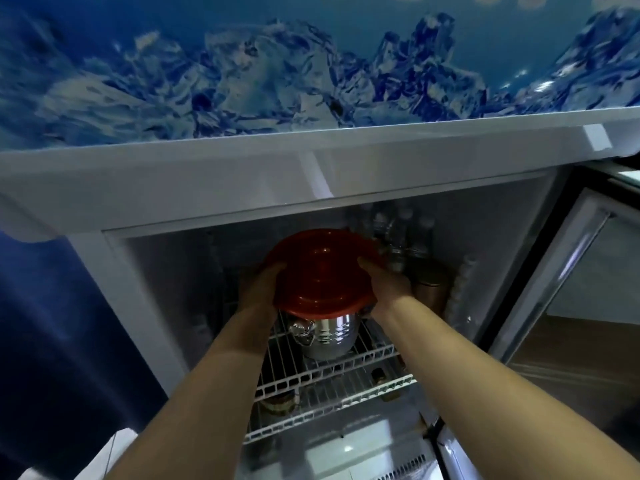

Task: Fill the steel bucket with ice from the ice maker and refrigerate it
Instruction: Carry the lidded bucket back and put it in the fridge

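The steel bucket stands on a white wire shelf inside the open fridge, its ring handle facing me. A round red lid covers its top. My left hand grips the lid's left edge and my right hand grips its right edge, both arms reaching into the fridge. The bucket's contents are hidden under the lid.
Clear bottles and a brown container stand at the back right of the shelf. Jars sit on a lower wire shelf. The glass fridge door hangs open at right. The fridge's blue ice-picture header panel overhangs above.
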Demonstrator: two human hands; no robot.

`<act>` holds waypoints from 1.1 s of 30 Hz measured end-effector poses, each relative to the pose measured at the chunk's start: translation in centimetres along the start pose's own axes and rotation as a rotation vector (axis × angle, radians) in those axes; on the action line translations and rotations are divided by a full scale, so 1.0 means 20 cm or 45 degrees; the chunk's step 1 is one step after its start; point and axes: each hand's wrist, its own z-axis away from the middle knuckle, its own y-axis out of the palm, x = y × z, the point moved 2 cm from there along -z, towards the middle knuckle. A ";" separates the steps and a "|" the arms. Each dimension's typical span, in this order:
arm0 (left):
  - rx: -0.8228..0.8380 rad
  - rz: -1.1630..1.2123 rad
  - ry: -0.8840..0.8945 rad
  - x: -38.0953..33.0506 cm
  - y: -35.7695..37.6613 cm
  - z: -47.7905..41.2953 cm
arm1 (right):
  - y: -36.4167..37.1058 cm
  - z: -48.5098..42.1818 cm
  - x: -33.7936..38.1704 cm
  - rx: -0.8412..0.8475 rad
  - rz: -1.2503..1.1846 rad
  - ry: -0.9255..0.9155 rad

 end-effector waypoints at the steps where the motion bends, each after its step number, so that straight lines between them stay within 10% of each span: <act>1: 0.007 -0.004 0.015 0.00 0.00 -0.01 | 0.00 -0.02 -0.01 -0.002 0.015 0.005; 33: -0.122 -0.339 0.119 0.01 -0.13 0.77 | -0.30 0.65 0.03 -0.034 0.429 -0.055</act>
